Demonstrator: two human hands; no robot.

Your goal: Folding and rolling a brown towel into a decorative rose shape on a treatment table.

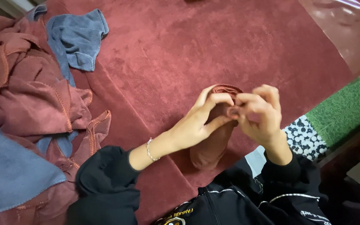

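Black jacket sleeves (pixel 105 183) nearest, left hand (pixel 198 121) and right hand (pixel 260 113) both pinching rolled maroon cloth (pixel 211 143) near centre-right, cloth resting on maroon table cover (pixel 180 46), pile of maroon towels (pixel 30 91) left, blue towel (pixel 78 37) far left, green mat (pixel 344 110) right

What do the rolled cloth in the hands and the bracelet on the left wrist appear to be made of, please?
The rolled cloth looks like soft reddish-brown microfibre or terry: matte, fuzzy nap, like the stitched-edge cloths piled nearby. The bracelet seems a thin silvery metal chain, glinting; too small to be sure.
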